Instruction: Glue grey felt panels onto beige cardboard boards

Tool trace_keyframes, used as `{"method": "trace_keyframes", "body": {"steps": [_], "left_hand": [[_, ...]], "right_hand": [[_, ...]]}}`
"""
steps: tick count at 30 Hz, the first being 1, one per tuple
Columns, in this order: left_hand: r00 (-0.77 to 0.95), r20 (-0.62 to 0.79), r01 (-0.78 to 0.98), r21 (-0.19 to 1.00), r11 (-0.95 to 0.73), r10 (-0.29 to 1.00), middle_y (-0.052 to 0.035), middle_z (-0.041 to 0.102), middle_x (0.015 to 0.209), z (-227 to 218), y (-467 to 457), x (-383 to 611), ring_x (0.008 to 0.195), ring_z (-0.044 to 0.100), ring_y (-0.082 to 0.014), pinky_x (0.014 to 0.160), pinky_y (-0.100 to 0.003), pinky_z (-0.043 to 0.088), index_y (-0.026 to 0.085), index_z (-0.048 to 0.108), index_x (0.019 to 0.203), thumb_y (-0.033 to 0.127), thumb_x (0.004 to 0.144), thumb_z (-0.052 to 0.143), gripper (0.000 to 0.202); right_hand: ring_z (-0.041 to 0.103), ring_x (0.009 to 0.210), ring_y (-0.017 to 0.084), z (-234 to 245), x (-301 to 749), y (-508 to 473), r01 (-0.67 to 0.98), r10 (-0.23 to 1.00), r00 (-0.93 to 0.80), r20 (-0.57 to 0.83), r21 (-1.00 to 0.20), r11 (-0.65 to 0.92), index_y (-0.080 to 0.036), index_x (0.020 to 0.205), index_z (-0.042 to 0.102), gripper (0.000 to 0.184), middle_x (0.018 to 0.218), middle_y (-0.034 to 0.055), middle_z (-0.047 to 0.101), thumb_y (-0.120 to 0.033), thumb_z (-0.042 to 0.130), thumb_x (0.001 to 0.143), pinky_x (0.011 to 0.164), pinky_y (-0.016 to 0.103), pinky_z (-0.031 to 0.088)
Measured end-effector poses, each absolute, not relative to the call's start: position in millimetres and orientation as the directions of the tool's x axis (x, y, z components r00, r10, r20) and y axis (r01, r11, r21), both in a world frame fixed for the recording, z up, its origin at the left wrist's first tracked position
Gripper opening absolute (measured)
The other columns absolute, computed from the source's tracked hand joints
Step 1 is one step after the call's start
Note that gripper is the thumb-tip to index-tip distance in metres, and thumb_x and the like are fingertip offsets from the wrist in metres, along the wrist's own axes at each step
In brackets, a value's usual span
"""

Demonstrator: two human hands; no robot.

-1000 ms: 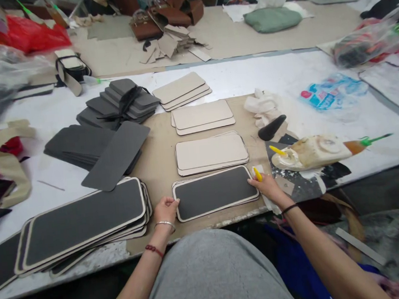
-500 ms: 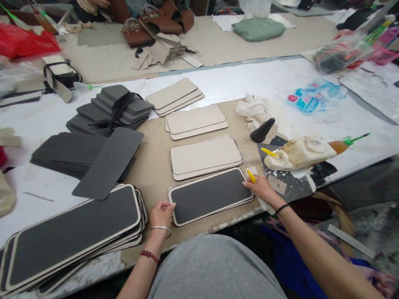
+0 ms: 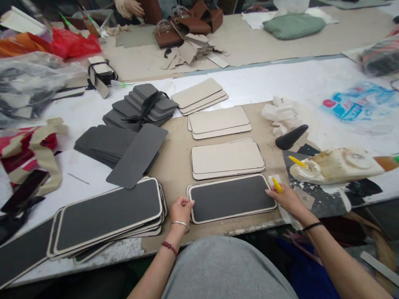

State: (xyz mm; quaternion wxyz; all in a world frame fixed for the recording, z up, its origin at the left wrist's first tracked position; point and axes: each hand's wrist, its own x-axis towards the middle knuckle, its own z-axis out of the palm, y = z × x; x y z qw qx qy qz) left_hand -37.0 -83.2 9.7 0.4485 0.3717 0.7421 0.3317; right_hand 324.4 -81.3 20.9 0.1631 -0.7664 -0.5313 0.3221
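A grey panel with a beige border (image 3: 232, 198) lies near the table's front edge, on top of another piece. My left hand (image 3: 181, 211) pinches its left end between thumb and fingers. At the right end, my right hand (image 3: 287, 197) grips the corner, with a small yellow pointed tool (image 3: 277, 185) also held in its fingers. Just behind the panel rests a stack of beige boards (image 3: 226, 157). Two more beige stacks (image 3: 219, 119) (image 3: 199, 93) lie farther back. To the left is a pile of similar bordered panels (image 3: 107, 217).
Plain dark grey pieces (image 3: 138, 155) lie at left centre, with a tied bundle (image 3: 142, 105) behind. On the right are a white glue-crusted bottle (image 3: 345, 163), a black cone-shaped object (image 3: 292, 137) and crumpled tissue (image 3: 280, 113). Across the table, a co-worker's hand (image 3: 132, 8) is beside brown bags (image 3: 190, 23).
My view has turned left, so everything sits farther right in the picture. Both hands stay at the panel's ends, and the panel now lies straighter over the piece beneath.
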Motion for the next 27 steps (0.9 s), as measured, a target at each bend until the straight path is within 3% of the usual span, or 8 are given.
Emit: {"method": "trace_keyframes", "body": {"steps": [16,27], "left_hand": [[-0.277,-0.510,0.217,0.792,0.570,0.814,0.0043,0.048,0.042,11,-77,-40,0.042,0.042,-0.0108,0.042,-0.023,0.031,0.018,0.051,0.055,0.049,0.046,0.063,0.035],[-0.303,-0.524,0.216,0.776,0.592,0.796,0.0044,0.047,0.039,17,-73,-37,0.040,0.045,-0.0116,0.043,-0.024,0.035,0.019,0.049,0.052,0.046,0.044,0.065,0.033]], "right_hand": [[0.042,0.053,0.013,26,315,-84,0.611,0.881,0.307,-0.360,-0.635,-0.472,-0.020,0.058,0.042,0.025,0.053,-0.0032,0.045,-0.043,0.054,0.061,0.054,0.026,0.032],[0.043,0.053,0.012,24,317,-82,0.651,0.871,0.274,-0.407,-0.588,-0.479,-0.020,0.062,0.042,0.019,0.055,-0.0034,0.046,-0.035,0.054,0.065,0.054,0.025,0.032]]}}
